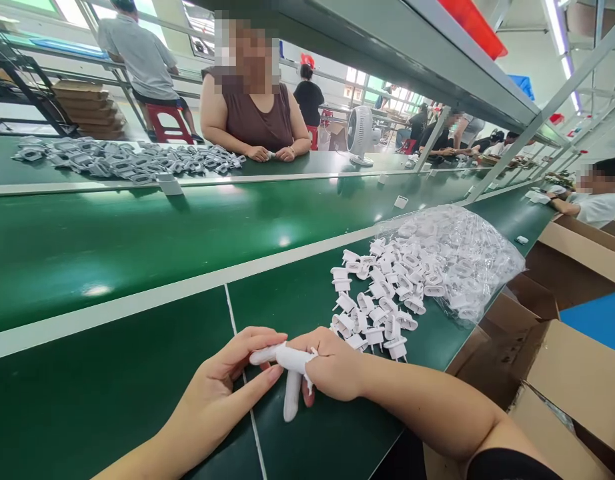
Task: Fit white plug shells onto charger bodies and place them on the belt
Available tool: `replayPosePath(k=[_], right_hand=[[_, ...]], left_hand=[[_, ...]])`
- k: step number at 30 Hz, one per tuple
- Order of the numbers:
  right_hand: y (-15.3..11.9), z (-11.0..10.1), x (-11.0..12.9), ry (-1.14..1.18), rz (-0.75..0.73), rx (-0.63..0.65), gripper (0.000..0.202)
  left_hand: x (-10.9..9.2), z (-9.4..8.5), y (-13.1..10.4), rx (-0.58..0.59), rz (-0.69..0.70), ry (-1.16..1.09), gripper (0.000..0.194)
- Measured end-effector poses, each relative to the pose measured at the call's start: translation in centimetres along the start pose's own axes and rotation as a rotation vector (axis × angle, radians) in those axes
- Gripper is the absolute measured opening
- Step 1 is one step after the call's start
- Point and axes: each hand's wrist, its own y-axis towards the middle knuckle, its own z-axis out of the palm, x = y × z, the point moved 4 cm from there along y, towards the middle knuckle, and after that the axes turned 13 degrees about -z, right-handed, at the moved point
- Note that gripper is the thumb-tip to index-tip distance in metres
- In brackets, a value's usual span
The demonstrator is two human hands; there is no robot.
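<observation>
In front of me, over the green table, my left hand (215, 390) pinches the tip of a white finger cot (266, 354) between thumb and fingers. That cot covers a finger of my right hand (337, 368). Two more white cots sit on other digits of this hand, one pointing down, with a ragged rolled edge near the knuckle. My right hand's fingers are spread and seem to hold nothing. Just beyond it lies a pile of white two-pin plug housings (382, 293), loose on the table.
A clear plastic bag (472, 260) of white parts lies behind the pile. A green conveyor belt (187, 240) runs across. Opposite sits a co-worker (257, 120) beside a heap of white parts (127, 160). Cardboard boxes (582, 380) stand at right; a metal shelf (412, 53) hangs overhead.
</observation>
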Motion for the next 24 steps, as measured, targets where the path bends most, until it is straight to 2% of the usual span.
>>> replayPosePath(k=[3,6,14,18,24], right_hand=[[0.11,0.18,0.4,0.123,0.073,0.064,0.031],[0.1,0.26,0.68,0.133,0.1,0.089,0.032],[-0.07,0.5,0.88,0.119,0.069,0.117,0.026],[-0.07,0.55,0.53,0.106,0.088,0.122,0.03],[-0.1,0.73,0.56,0.107,0.095,0.14,0.028]], left_hand=[[-0.49,0.14,0.15,0.028,0.043,0.03,0.015],[-0.49,0.18,0.2,0.016,0.06,0.071,0.015],[-0.15,0.19,-0.02,-0.026,0.085,0.09,0.014],[0.08,0.18,-0.08,-0.045,0.112,0.085,0.02],[-0.09,0.22,-0.22,-0.03,0.145,0.091,0.015]])
